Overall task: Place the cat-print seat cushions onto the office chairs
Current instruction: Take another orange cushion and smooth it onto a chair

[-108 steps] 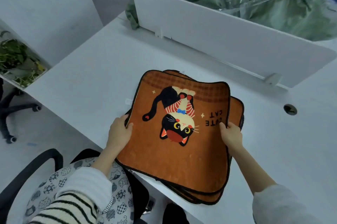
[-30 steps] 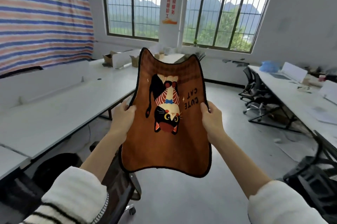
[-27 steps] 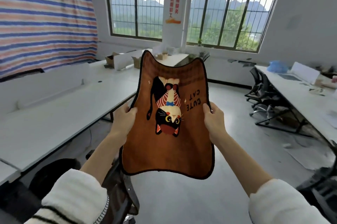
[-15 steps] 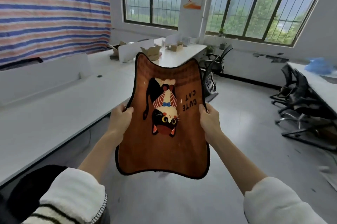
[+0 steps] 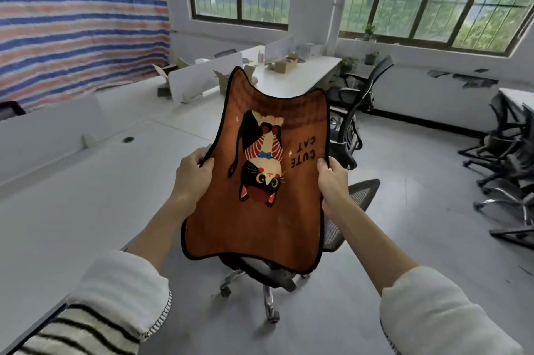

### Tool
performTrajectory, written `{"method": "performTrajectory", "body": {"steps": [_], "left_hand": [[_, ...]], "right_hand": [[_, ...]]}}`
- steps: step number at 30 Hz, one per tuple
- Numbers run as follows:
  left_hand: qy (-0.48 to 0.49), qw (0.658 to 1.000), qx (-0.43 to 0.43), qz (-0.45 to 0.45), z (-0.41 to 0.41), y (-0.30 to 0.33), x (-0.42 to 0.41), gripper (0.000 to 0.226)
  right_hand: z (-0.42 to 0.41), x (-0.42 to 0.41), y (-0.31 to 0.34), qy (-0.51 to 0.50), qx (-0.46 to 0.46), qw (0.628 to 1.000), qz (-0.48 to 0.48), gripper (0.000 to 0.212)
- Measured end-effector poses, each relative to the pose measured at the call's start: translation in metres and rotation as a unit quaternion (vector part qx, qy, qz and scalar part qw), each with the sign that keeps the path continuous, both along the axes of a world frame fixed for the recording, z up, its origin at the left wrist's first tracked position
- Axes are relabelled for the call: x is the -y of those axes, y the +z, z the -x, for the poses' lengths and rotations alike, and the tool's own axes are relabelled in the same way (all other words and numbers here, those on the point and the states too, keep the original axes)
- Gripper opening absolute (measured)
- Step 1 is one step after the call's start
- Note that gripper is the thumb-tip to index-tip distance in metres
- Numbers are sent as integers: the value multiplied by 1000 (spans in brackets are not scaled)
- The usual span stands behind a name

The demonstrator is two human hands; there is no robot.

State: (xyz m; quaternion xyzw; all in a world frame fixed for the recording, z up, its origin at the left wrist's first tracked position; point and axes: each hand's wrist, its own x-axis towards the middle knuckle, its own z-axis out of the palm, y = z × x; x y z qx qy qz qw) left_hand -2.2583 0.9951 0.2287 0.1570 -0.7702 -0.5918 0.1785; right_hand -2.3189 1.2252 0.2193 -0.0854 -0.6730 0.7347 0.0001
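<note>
An orange cat-print seat cushion (image 5: 260,221) with black edging and the words "CUTE CAT" hangs in the air in front of me, print upside down. My left hand (image 5: 192,174) grips its left edge and my right hand (image 5: 332,178) grips its right edge. Directly beneath the cushion stands a black mesh office chair (image 5: 355,195); the cushion hides most of its seat, while its mesh back and chrome wheeled base show. A second black office chair (image 5: 358,100) stands farther back by the desk end.
A long white desk (image 5: 72,195) with white divider panels (image 5: 202,78) runs along my left. Cardboard boxes (image 5: 284,64) sit at its far end. More black chairs (image 5: 508,169) crowd the right side. Grey floor lies between; barred windows fill the far wall.
I lifted one cushion off the stack on the desk and turned into the room. Over the last second I moved forward along the desk; a mesh chair has come into view under the cushion.
</note>
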Motion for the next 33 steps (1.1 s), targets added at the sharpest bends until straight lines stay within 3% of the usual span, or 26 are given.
{"method": "performTrajectory", "body": {"steps": [8,14,22,26,33], "left_hand": [[-52,994,82,47,186,-64,-2,31],[-94,979,171,66,291,-120,1,32],[-172,935,290,114,372,-228,19,39],[-214,902,336,165,411,-300,31,38],[-223,874,382,200,461,-412,63,39]], "right_hand": [[162,2,-76,-40,100,993,41,28],[247,9,-148,-86,179,980,1,25],[284,28,-263,-150,311,938,-15,22],[297,43,-326,-198,379,904,-22,32],[306,58,-417,-256,445,854,-77,26]]}}
